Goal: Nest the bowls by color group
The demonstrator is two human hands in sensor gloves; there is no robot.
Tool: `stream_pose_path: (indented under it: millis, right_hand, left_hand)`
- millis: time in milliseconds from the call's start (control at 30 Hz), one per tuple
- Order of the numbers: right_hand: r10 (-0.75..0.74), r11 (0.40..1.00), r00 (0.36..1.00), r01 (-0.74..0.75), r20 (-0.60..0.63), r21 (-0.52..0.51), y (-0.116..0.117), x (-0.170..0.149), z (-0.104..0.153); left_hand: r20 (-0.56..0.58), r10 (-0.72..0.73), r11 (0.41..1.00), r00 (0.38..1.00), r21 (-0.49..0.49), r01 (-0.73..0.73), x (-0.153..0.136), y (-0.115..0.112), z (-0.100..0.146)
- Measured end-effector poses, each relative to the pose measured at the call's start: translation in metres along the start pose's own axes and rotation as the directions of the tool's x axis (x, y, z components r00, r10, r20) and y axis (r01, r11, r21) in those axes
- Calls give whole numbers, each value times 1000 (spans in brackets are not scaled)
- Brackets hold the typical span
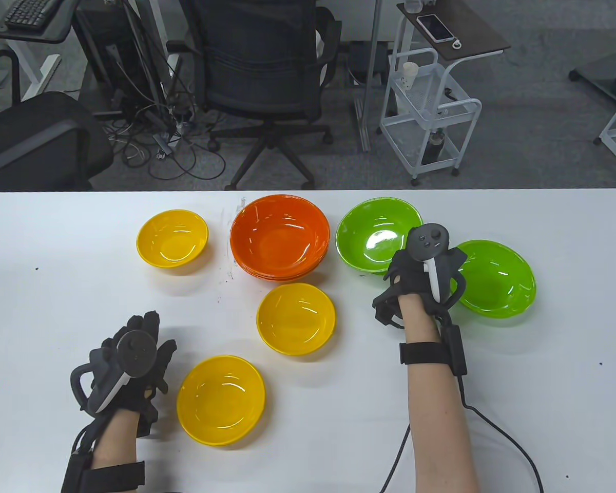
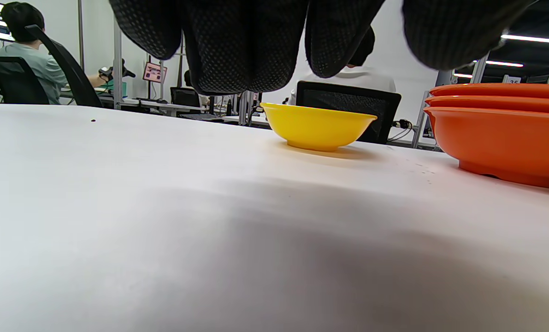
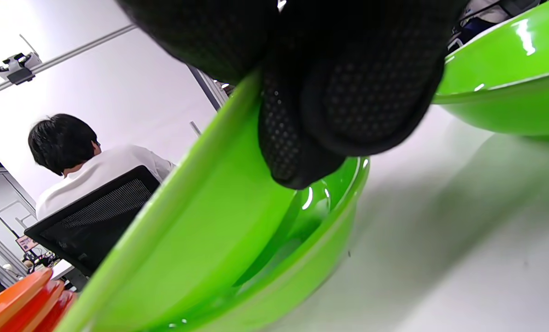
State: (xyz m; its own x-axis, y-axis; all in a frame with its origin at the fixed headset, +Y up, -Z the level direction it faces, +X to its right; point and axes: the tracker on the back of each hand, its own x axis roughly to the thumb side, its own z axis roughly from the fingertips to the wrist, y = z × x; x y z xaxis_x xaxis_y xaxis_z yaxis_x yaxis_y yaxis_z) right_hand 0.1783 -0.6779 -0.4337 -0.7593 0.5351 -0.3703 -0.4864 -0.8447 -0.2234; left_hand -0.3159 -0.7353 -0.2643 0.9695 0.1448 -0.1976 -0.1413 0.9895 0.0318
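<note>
Three yellow bowls stand apart on the white table: far left (image 1: 172,239), middle (image 1: 295,319), near (image 1: 220,393). A stack of orange bowls (image 1: 280,237) sits at the back centre. Two green bowls stand at the right, one at the back (image 1: 369,231) and one further right (image 1: 500,277). My right hand (image 1: 416,264) grips the near rim of the back green bowl; in the right wrist view the fingers (image 3: 339,106) pinch that rim (image 3: 200,193), which looks tilted. My left hand (image 1: 138,339) lies open on the table, left of the near yellow bowl, holding nothing.
The left wrist view shows the far-left yellow bowl (image 2: 318,127) and the orange stack (image 2: 500,133) beyond my fingers (image 2: 242,46). The other green bowl (image 3: 500,92) is close to the right of my right hand. The table's far edge (image 1: 308,192) runs behind the bowls.
</note>
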Motion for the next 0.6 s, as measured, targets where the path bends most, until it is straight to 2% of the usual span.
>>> stream_pose_path:
  millis: [200, 267, 600]
  right_hand:
    - [35, 998, 999, -34, -18, 58, 5, -1, 1]
    - [14, 999, 1000, -14, -6, 45, 5, -2, 2]
    - [130, 992, 988, -129, 86, -13, -7, 2, 19]
  left_hand:
    - [5, 3, 1000, 1000, 14, -3, 1, 1, 0]
    - [5, 3, 1000, 1000, 10, -3, 1, 0, 0]
    - [5, -5, 1000, 1000, 7, 5, 1, -1, 0]
